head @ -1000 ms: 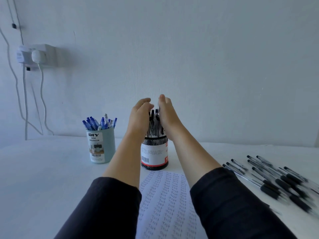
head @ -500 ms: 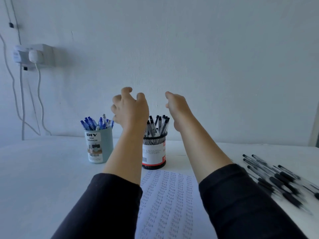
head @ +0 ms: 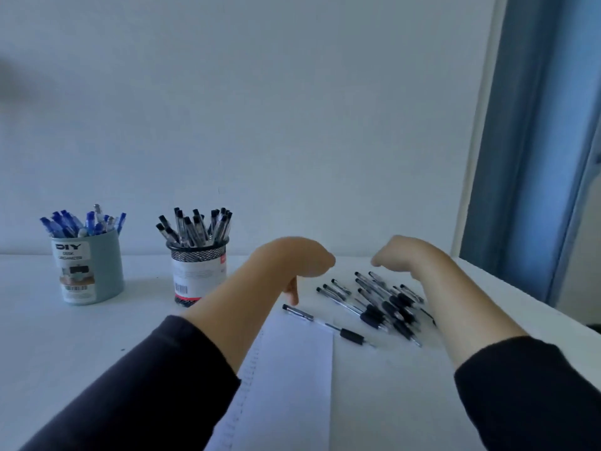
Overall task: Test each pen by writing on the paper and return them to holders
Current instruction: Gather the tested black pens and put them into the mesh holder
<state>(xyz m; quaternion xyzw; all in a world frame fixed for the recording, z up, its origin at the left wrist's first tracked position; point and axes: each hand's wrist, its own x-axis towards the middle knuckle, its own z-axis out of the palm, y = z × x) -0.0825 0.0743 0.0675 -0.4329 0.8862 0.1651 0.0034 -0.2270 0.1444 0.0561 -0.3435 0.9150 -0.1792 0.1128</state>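
On blue holder (head: 87, 270), "DIY" label; mesh holder (head: 199, 271) barcoded

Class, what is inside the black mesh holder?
The black mesh holder holds black-capped pens, standing tips down and fanned out. Only their upper halves show; the wall and label hide the rest.

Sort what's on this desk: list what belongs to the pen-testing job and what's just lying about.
Job:
paper
loose black pens
single black pen
mesh holder
blue holder

Lying about:
blue curtain, at the right edge
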